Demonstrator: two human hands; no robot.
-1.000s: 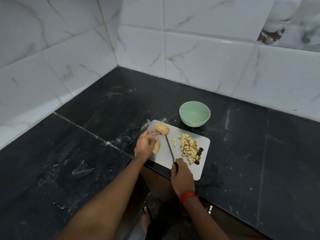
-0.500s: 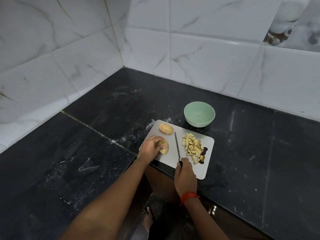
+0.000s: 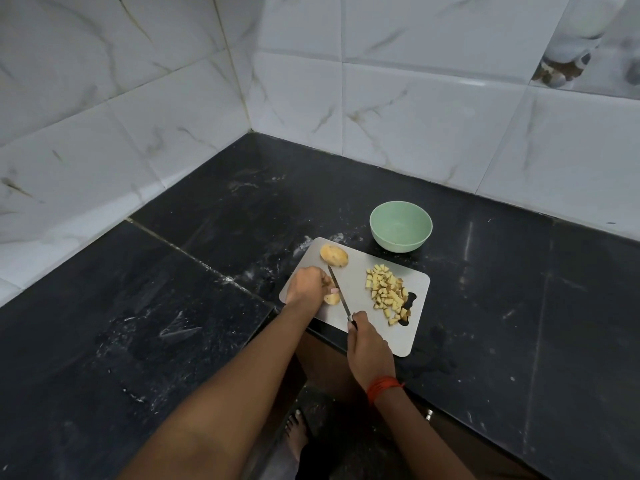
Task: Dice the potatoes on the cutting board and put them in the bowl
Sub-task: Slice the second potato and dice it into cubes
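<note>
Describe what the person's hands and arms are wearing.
The left hand and right hand are bare, with no gloves. No sleeves show on either forearm. An orange-red thread band circles the right wrist; the left wrist carries nothing visible.

Mint-green bowl [image 3: 400, 226], grey cutting board [image 3: 360, 271], black counter [image 3: 207, 237].

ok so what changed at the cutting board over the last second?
The right hand brought the knife leftward, closing the gap so the blade is now against the potato piece. The left hand holds that piece as before. The potato half, diced pile, green bowl and cutting board stayed put.
</note>
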